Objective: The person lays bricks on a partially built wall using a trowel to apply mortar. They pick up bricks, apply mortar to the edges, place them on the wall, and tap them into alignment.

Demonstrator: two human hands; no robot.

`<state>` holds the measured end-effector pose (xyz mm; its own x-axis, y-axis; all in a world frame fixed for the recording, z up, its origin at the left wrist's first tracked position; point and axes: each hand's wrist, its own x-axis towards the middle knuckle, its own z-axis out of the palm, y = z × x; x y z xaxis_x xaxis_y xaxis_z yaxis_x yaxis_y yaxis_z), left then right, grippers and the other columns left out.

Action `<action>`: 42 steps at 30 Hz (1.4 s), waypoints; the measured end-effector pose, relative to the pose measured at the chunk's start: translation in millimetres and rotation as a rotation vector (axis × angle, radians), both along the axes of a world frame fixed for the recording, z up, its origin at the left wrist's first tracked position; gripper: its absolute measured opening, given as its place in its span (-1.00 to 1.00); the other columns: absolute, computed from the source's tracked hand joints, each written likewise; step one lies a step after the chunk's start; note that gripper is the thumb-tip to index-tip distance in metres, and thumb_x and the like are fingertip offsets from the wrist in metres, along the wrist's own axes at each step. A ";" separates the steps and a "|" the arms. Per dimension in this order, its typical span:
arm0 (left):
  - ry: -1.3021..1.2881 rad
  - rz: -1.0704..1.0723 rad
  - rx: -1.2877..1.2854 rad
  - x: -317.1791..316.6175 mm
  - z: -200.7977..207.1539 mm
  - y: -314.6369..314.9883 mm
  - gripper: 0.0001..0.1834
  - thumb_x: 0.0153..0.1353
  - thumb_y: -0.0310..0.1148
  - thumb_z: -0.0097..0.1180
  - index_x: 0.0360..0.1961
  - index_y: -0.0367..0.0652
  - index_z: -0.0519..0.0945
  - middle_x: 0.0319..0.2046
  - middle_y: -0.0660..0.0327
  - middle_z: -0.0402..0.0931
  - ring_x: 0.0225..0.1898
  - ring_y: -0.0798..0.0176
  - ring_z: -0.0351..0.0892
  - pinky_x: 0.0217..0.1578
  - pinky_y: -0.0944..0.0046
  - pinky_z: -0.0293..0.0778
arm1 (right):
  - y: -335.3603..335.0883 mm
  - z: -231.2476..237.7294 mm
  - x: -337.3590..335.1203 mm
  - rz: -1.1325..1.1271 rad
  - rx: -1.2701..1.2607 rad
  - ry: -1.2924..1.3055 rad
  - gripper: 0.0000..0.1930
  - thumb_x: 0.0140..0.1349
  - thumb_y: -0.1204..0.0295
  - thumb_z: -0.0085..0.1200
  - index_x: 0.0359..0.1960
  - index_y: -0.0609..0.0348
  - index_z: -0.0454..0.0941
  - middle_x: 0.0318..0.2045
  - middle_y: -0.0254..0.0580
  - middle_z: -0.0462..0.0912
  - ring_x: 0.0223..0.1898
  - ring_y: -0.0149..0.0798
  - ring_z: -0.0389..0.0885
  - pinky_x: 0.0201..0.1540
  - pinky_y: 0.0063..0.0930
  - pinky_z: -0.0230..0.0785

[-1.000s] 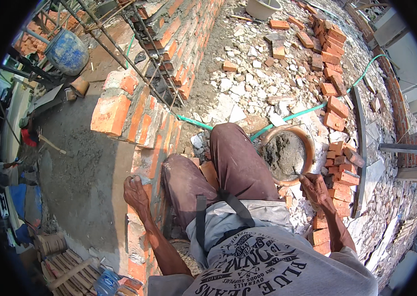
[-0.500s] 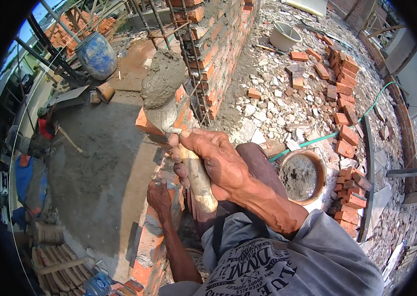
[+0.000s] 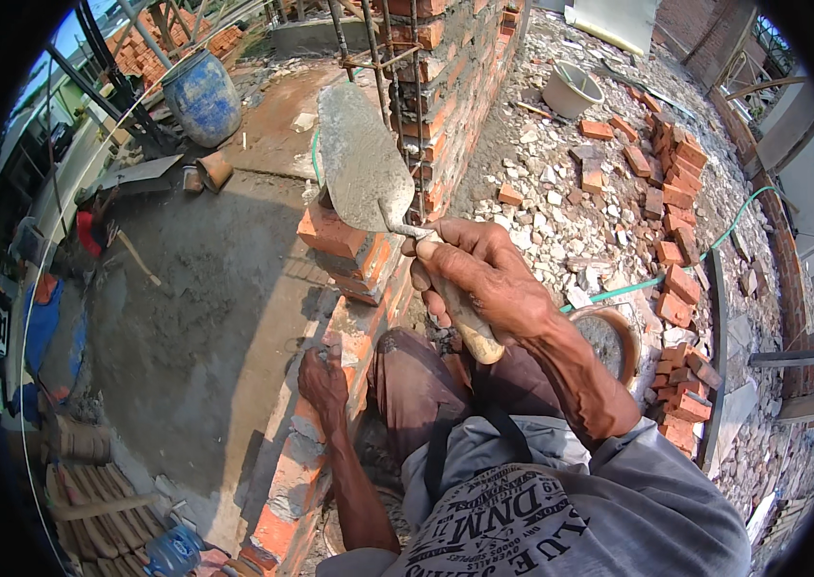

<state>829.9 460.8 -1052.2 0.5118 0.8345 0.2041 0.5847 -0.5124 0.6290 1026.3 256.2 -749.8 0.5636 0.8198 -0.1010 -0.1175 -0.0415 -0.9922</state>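
Note:
My right hand (image 3: 494, 284) is closed round the wooden handle of a trowel (image 3: 361, 159). The trowel's blade points away from me, over the end of the low brick wall (image 3: 296, 462). Only a thin grey film of mortar coats its visible face. Below the blade, stacked bricks (image 3: 344, 245) rise a few courses above the rest of the low wall, and the blade covers part of their top. My left hand (image 3: 323, 380) rests on the low wall nearer to me, its fingers bent against the bricks and partly hidden.
A tall brick wall (image 3: 445, 106) with upright steel bars stands ahead. To the right are a round tub of mortar (image 3: 609, 341), a green hose (image 3: 619, 290), rubble and piled bricks (image 3: 681, 183). A blue drum (image 3: 202, 101) and a wooden-handled tool (image 3: 140, 258) are left.
The lump of mortar on the trowel is gone from its visible face. My right hand and the trowel have shifted right in the picture. My left hand stays on the low wall.

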 end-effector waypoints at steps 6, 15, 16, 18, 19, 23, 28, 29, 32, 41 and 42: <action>-0.455 0.012 -0.342 35.6 81.5 8.4 -0.32 0.30 0.08 0.06 0.06 -0.43 0.47 -0.10 -0.07 0.58 -0.03 0.05 0.58 -0.04 0.09 0.47 | -12.8 36.5 64.5 -0.249 -0.377 -1.386 -0.78 0.26 0.39 -0.01 -0.30 0.36 0.39 -0.46 0.11 0.46 -0.45 0.11 0.49 -0.38 -0.07 0.32; -0.875 -0.201 -0.315 140.0 184.5 9.2 -0.30 0.31 0.07 0.05 0.14 -0.43 0.42 -0.05 -0.12 0.51 -0.05 0.04 0.53 -0.05 0.12 0.46 | -3.6 43.5 73.9 -0.065 -0.619 -1.612 -0.81 0.15 0.52 -0.11 -0.29 0.47 0.37 -0.49 0.21 0.47 -0.44 0.18 0.54 -0.37 -0.05 0.39; -0.857 -0.206 -0.334 142.5 186.0 8.1 -0.33 0.31 0.04 0.06 0.13 -0.42 0.44 -0.07 -0.09 0.53 -0.08 0.06 0.54 -0.06 0.14 0.46 | -3.8 39.5 69.5 -0.121 -0.626 -1.661 -0.82 0.29 0.42 -0.05 -0.28 0.34 0.38 -0.53 0.08 0.44 -0.51 0.12 0.47 -0.41 -0.04 0.29; -0.902 -0.222 -0.379 143.3 187.7 6.4 -0.40 0.33 -0.03 0.05 0.11 -0.42 0.46 -0.11 -0.05 0.54 -0.11 0.12 0.52 -0.08 0.17 0.45 | -4.2 30.3 58.5 -0.059 -0.660 -1.696 -0.82 0.26 0.45 -0.09 -0.24 0.36 0.38 -0.44 0.14 0.46 -0.49 0.14 0.49 -0.41 -0.05 0.33; -0.892 -0.208 -0.420 142.2 188.5 5.3 -0.43 0.34 -0.06 0.05 0.10 -0.42 0.47 -0.13 -0.02 0.55 -0.13 0.15 0.52 -0.09 0.18 0.44 | -3.8 25.3 52.3 -0.002 -0.683 -1.695 -0.81 0.24 0.46 -0.10 -0.22 0.37 0.37 -0.41 0.16 0.47 -0.48 0.15 0.51 -0.41 -0.05 0.35; -0.871 -0.195 -0.401 139.1 192.6 0.9 -0.49 0.39 -0.12 -0.02 0.09 -0.42 0.47 -0.13 0.00 0.55 -0.09 0.19 0.51 -0.06 0.22 0.43 | -3.9 13.7 32.2 -0.003 -0.718 -1.776 -0.63 0.11 0.51 -0.08 -0.05 0.46 0.31 -0.33 0.22 0.47 -0.38 0.16 0.58 -0.36 -0.07 0.43; -1.017 -0.278 -0.420 138.4 189.7 4.9 -0.37 0.45 0.03 -0.24 0.08 -0.41 0.50 -0.09 -0.03 0.55 -0.01 0.13 0.49 0.07 0.16 0.34 | -1.5 7.3 19.6 0.046 -0.756 -1.818 -0.51 0.07 0.53 -0.07 0.07 0.50 0.26 -0.27 0.19 0.44 -0.29 0.12 0.57 -0.22 -0.14 0.43; -1.003 -0.280 -0.409 138.3 187.6 7.1 -0.35 0.45 0.04 -0.29 0.08 -0.42 0.50 -0.08 -0.04 0.55 0.00 0.12 0.48 0.09 0.15 0.32 | -1.3 5.9 18.0 0.046 -0.760 -1.814 -0.49 0.06 0.53 -0.06 0.08 0.50 0.25 -0.25 0.18 0.44 -0.28 0.11 0.56 -0.19 -0.16 0.43; -0.962 -0.260 -0.365 137.9 180.6 13.2 -0.32 0.47 0.05 -0.38 0.08 -0.43 0.50 -0.05 -0.06 0.54 0.02 0.07 0.48 0.11 0.13 0.29 | -2.1 3.6 15.3 0.065 -0.724 -1.878 -0.47 0.04 0.52 -0.04 0.09 0.51 0.26 -0.23 0.15 0.44 -0.25 0.08 0.56 -0.17 -0.15 0.42; -0.968 -0.272 -0.408 137.4 176.7 13.3 -0.34 0.47 0.04 -0.34 0.09 -0.41 0.50 -0.10 -0.01 0.54 -0.01 0.10 0.46 0.07 0.17 0.28 | 12.8 46.1 50.2 -0.060 -0.719 -2.110 -0.54 0.19 0.47 -0.06 0.14 0.41 0.32 -0.21 0.06 0.49 -0.14 0.02 0.55 -0.08 -0.14 0.39; -0.977 -0.264 -0.423 137.8 177.5 12.3 -0.35 0.47 0.04 -0.33 0.09 -0.41 0.50 -0.10 0.00 0.54 -0.02 0.11 0.46 0.07 0.17 0.28 | 21.2 51.1 58.7 0.000 -0.750 -2.168 -0.50 0.16 0.46 -0.04 0.15 0.46 0.32 -0.21 0.04 0.49 -0.16 -0.04 0.54 -0.09 -0.21 0.37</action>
